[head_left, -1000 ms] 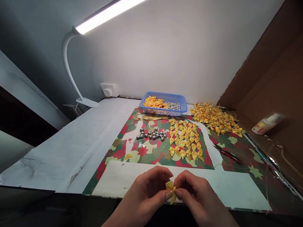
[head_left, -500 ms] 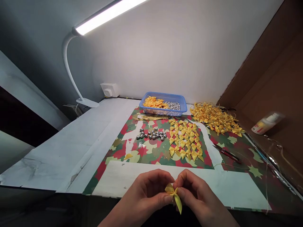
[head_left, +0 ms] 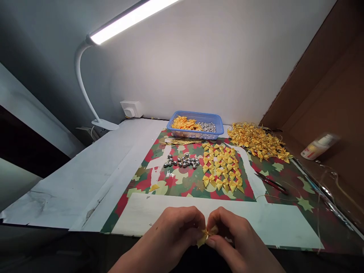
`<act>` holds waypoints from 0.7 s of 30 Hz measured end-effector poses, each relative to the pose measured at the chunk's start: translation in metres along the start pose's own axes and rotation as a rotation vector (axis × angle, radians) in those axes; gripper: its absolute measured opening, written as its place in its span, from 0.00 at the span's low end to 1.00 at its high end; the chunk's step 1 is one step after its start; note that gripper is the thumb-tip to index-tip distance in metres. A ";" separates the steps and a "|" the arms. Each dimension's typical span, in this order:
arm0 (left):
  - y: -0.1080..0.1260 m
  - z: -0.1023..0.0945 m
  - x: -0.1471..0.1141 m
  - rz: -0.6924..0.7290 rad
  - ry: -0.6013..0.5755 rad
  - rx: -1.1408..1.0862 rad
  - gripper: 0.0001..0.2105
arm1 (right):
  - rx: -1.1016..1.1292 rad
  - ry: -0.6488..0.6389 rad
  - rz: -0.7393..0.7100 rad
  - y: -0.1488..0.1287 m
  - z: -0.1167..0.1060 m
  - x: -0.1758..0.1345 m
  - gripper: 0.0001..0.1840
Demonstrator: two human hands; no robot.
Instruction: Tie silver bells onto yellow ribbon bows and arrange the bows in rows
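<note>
A small yellow ribbon bow [head_left: 203, 239] is pinched between both hands at the table's near edge. My left hand [head_left: 179, 235] grips its left side with thumb and fingertips. My right hand [head_left: 234, 235] holds the right side, its thumb pressed close to the bow's centre. Fingers cover much of the ribbon. Beyond the hands, several finished-looking yellow bows [head_left: 222, 167] lie in rows on the patterned sheet [head_left: 182, 189]. To their left is a loose cluster of small silver bells [head_left: 184, 161].
A blue basket [head_left: 196, 134] at the back holds yellow ribbon pieces and silver bells, with gold ties [head_left: 183, 141] before it. Right of it lie a heap of tied bows [head_left: 257, 142], tweezers-like tool [head_left: 271, 182] and a bottle [head_left: 318, 148]. A lamp [head_left: 82, 76] stands left.
Both hands have turned the bow and drawn closer around it. The long ribbon tail that hung down is now out of sight, and the bow's loops are more covered by fingers.
</note>
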State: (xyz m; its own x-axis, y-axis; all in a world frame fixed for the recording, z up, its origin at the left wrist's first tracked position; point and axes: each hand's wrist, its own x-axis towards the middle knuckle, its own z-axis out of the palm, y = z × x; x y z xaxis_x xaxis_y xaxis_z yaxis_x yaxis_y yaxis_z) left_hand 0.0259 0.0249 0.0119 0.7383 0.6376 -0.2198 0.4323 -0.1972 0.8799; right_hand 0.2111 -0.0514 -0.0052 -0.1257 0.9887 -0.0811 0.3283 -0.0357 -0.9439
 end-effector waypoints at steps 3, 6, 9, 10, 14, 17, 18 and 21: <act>0.002 0.002 0.002 0.007 0.012 0.063 0.09 | -0.001 0.021 0.002 0.001 0.002 -0.001 0.06; 0.004 0.001 0.003 0.011 -0.005 0.083 0.09 | 0.008 0.020 -0.011 0.002 0.002 -0.001 0.07; 0.005 0.000 0.003 -0.005 -0.032 0.071 0.08 | -0.035 0.013 -0.030 0.003 0.002 0.000 0.08; 0.004 -0.001 0.002 -0.014 -0.032 0.069 0.08 | -0.056 0.011 -0.032 0.004 0.002 0.001 0.09; 0.001 0.000 0.001 -0.052 -0.062 -0.022 0.06 | -0.112 -0.014 -0.051 0.006 0.005 0.001 0.11; -0.002 0.002 0.002 -0.062 -0.112 -0.164 0.05 | -0.176 -0.024 -0.076 0.004 0.006 0.001 0.11; -0.002 0.002 0.003 -0.061 -0.125 -0.224 0.05 | -0.208 -0.026 -0.077 0.002 0.006 0.000 0.10; -0.003 0.003 0.005 -0.044 -0.167 -0.422 0.07 | -0.258 -0.061 -0.061 -0.001 0.004 -0.001 0.10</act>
State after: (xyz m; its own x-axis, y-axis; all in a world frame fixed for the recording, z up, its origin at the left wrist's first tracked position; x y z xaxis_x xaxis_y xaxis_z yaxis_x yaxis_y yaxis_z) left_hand 0.0298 0.0267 0.0068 0.8122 0.5030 -0.2955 0.2422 0.1702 0.9552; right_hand 0.2072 -0.0527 -0.0053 -0.2060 0.9771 -0.0533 0.5450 0.0693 -0.8356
